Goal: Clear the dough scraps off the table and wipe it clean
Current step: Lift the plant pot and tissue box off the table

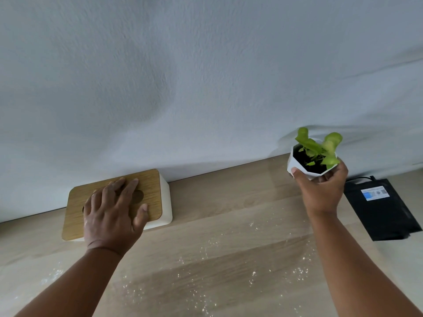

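Small pale dough crumbs [206, 255] and floury dust are scattered over the light wooden table [229, 202], mostly in the middle and near the front. My left hand [112, 211] lies flat with spread fingers on the wooden lid of a white tissue box [151, 193] at the back left, against the wall. My right hand [320, 188] grips a small white faceted pot with a green plant [313, 154] from below, at the back right near the wall. Whether the pot touches the table is hidden by the hand.
A flat black pouch [380, 209] with a blue-and-white label lies at the right, with a black cable behind it. A grey-white wall [206, 76] runs along the table's far edge.
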The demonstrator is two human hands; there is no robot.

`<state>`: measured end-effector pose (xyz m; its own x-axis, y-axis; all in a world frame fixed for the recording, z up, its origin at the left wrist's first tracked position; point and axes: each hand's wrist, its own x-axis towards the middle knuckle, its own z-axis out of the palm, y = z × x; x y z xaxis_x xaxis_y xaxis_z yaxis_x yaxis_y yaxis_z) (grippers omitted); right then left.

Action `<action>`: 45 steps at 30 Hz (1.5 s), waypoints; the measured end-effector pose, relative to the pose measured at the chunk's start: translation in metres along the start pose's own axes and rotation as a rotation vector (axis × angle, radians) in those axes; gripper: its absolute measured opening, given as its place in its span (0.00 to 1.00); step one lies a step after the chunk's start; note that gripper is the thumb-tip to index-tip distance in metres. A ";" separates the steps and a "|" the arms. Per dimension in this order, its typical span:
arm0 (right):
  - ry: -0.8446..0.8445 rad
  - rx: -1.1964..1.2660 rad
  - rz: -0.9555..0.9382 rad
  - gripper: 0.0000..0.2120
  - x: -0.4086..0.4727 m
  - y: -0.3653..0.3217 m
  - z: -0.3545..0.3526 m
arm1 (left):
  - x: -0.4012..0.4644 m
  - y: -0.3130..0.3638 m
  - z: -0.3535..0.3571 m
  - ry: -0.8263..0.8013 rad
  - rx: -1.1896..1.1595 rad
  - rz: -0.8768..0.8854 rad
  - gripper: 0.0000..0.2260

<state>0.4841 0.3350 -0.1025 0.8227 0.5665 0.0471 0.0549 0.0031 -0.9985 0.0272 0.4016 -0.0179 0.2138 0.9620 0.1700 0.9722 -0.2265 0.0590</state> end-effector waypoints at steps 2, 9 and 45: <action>-0.003 -0.001 -0.003 0.42 0.003 0.002 -0.001 | 0.000 0.000 0.000 0.000 -0.005 -0.003 0.31; -0.023 -0.005 -0.011 0.42 0.006 0.005 -0.003 | 0.000 0.002 -0.001 0.000 -0.009 -0.006 0.31; -0.462 -0.102 0.105 0.45 -0.201 -0.037 0.062 | -0.002 -0.004 -0.006 -0.053 -0.092 0.027 0.29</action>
<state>0.2816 0.2718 -0.0772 0.4908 0.8661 -0.0946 0.0589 -0.1413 -0.9882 0.0222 0.4000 -0.0122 0.2469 0.9615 0.1207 0.9537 -0.2631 0.1455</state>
